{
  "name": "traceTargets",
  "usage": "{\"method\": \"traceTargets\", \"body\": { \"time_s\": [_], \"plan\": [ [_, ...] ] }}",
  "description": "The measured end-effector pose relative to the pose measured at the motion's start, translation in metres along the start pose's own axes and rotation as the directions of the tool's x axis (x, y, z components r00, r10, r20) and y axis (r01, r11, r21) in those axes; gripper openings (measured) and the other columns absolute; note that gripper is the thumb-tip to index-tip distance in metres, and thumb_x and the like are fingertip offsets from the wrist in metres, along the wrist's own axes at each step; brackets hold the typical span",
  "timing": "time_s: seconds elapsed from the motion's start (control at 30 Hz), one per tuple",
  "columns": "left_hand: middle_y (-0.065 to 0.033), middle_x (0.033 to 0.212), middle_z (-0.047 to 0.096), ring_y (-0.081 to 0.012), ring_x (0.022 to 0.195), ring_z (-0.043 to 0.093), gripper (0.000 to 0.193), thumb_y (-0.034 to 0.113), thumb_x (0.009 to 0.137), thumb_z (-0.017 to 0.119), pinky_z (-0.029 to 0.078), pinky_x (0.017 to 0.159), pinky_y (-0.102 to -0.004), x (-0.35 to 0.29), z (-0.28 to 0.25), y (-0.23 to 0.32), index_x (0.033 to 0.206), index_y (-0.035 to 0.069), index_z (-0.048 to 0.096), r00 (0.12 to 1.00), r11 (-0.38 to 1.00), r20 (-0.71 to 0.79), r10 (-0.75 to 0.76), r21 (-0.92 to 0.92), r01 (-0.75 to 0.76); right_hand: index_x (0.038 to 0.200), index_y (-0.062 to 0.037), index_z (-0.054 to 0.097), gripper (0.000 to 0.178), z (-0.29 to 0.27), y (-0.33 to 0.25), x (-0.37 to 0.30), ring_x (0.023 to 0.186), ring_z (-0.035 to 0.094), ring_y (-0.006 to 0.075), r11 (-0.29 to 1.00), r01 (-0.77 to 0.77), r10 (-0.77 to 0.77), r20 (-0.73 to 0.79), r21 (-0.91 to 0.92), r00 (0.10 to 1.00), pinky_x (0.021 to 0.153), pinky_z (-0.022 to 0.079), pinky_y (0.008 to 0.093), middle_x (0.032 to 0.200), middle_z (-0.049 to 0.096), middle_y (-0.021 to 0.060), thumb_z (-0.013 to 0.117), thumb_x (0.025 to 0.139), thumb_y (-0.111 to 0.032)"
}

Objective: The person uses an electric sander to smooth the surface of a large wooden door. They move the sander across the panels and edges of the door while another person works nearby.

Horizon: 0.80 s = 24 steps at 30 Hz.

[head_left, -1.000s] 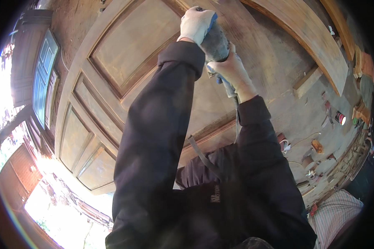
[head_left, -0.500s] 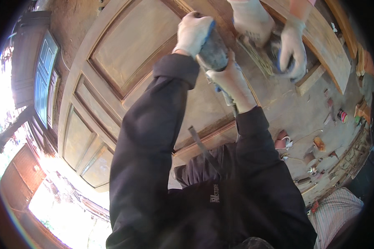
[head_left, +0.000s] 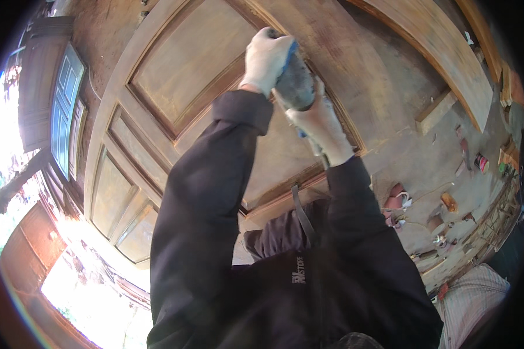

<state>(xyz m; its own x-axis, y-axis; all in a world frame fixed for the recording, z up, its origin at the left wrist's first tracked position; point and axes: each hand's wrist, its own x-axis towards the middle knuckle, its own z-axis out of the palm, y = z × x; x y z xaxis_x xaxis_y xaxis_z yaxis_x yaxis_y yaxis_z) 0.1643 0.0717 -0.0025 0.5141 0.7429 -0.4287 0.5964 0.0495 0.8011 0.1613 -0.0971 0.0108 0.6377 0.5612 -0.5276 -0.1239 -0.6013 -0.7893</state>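
The other worker's gloved hands have left the upper right, and the dark handheld power tool (head_left: 296,86) has slid a little nearer the wearer's body. The left hand (head_left: 266,61) clamps its far end, and the right hand (head_left: 325,129) wraps its near end, both gloved. The tool is over the panelled wooden door (head_left: 186,58); I can't tell if it touches. To the right lies a curved wooden board (head_left: 434,49).

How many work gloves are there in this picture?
2: one on the left hand, at the far end of the dark grey tool; one on the right hand, at its near end. More could be hidden.
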Motion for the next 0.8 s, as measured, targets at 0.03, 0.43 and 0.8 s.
{"method": "traceTargets", "body": {
  "time_s": [0.03, 0.43, 0.8],
  "plan": [
    [-0.0205, 0.092, 0.073, -0.0324, 0.09, 0.072, 0.037, 0.03, 0.075, 0.066, 0.054, 0.082, -0.0383, -0.001, 0.008, 0.011, 0.094, -0.001, 0.069, 1.0, 0.999, 0.011, 0.02, 0.034, -0.021, 0.149, -0.0011, 0.027, 0.086, -0.009, 0.001, 0.004, 0.122, 0.057, 0.0446, 1.0, -0.014, 0.014, -0.009, 0.011, 1.0, 0.101, 0.047, 0.0465, 0.126, 0.059, 0.0308, 0.068, 0.075, -0.011],
    [-0.0064, 0.083, 0.071, -0.0161, 0.076, 0.067, 0.025, 0.022, 0.082, 0.071, 0.053, 0.069, -0.0327, -0.008, -0.019, -0.034, 0.094, 0.001, 0.069, 0.999, 0.999, 0.011, -0.04, -0.009, 0.041, 0.15, -0.0025, 0.024, 0.089, 0.027, 0.023, -0.019, 0.118, 0.06, 0.0403, 0.995, 0.054, -0.059, -0.054, -0.085, 0.997, 0.098, 0.048, 0.0446, 0.125, 0.06, 0.0274, 0.07, 0.075, -0.015],
    [-0.026, 0.103, 0.072, -0.0397, 0.105, 0.068, 0.042, 0.033, 0.073, 0.064, 0.052, 0.093, -0.0408, 0.023, 0.018, 0.016, 0.097, 0.0, 0.073, 0.995, 0.995, -0.01, 0.098, 0.008, -0.098, 0.138, -0.0031, 0.032, 0.071, -0.027, -0.009, 0.017, 0.054, 0.063, 0.0201, 0.989, -0.002, -0.007, 0.06, 0.15, 0.998, 0.045, 0.05, 0.0332, 0.087, 0.065, 0.0168, 0.067, 0.076, -0.007]
  ]
}}
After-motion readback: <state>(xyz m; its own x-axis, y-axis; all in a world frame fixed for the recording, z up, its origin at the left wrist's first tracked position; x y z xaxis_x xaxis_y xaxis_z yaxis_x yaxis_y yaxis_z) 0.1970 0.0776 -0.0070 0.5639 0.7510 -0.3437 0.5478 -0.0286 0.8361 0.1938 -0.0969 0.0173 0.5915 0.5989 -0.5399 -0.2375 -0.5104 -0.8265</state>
